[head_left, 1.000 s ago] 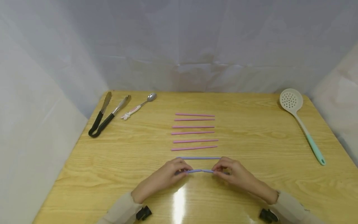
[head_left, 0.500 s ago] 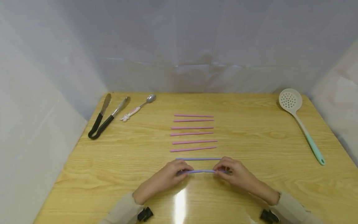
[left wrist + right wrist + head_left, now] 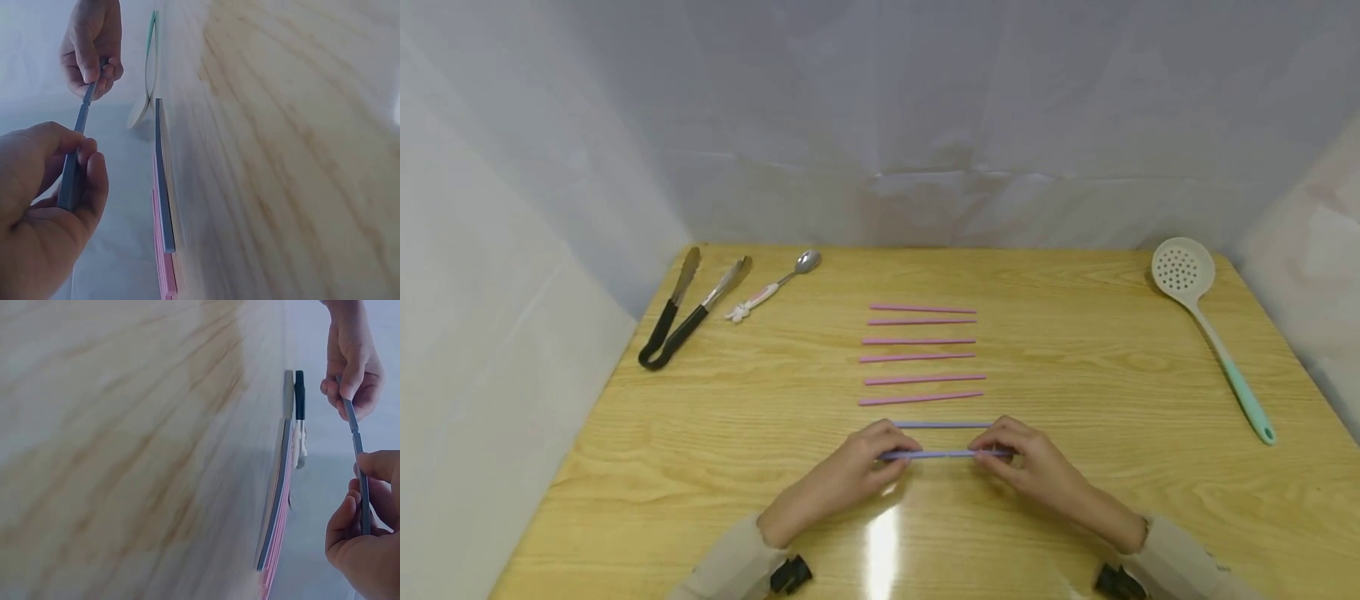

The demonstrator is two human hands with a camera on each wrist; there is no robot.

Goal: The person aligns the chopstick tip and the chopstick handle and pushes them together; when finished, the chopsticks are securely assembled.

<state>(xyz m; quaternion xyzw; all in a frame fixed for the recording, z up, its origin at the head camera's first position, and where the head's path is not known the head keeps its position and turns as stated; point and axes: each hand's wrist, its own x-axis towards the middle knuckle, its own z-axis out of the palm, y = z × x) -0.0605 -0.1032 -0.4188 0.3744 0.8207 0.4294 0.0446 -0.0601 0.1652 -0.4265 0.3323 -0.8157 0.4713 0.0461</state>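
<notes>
In the head view, my left hand [image 3: 868, 463] and right hand [image 3: 1028, 460] face each other near the middle front of the table. Between them runs a blue-purple chopstick [image 3: 934, 454] in two pieces, held off the tabletop. Each hand pinches one piece between thumb and fingers. The inner ends meet almost in a straight line; a joint shows in both wrist views, and whether they are locked together I cannot tell. Just beyond the hands lies another blue-purple chopstick [image 3: 943, 425], partly hidden by the fingers. Farther back, several pink chopsticks [image 3: 917, 358] lie in rows.
Tongs with black handles [image 3: 677, 329] and a spoon with a rabbit-shaped handle [image 3: 767, 292] lie at the back left of the wooden table [image 3: 647, 467]. A slotted skimmer [image 3: 1213, 333] with a green handle lies on the right. Pale sheeting [image 3: 850, 125] stands behind the table.
The two held pieces formed a slight bend where they meet and now lie nearly in line. Both hands keep their grips and have hardly moved. The things on the table stay put.
</notes>
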